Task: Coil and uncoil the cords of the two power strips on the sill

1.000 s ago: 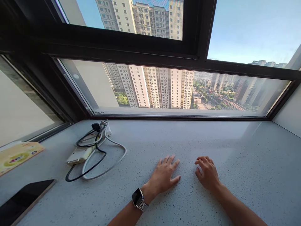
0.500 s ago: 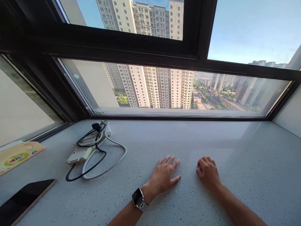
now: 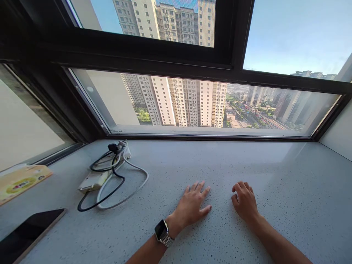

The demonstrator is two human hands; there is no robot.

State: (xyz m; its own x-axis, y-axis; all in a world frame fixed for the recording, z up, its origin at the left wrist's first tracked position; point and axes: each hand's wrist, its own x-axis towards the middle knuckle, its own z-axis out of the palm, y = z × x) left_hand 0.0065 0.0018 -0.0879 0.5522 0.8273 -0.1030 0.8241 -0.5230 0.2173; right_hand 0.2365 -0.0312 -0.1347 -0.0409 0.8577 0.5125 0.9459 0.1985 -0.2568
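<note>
Both of my hands rest on a grey speckled window sill. My left hand lies flat with its fingers stretched out and slightly spread, holding nothing; a silver-banded watch is on that wrist. A short way to its right, my right hand sits with its fingers curled under and the knuckles raised. Whatever may be under those fingers is hidden.
A white power strip with looped black and white cables lies at the left. Further left are a yellow packet and a dark phone. A black-framed window closes the sill's far edge; a wall stands at the right.
My right hand has drawn its fingers in tighter and shifted slightly right. My left hand has stayed flat in place.
</note>
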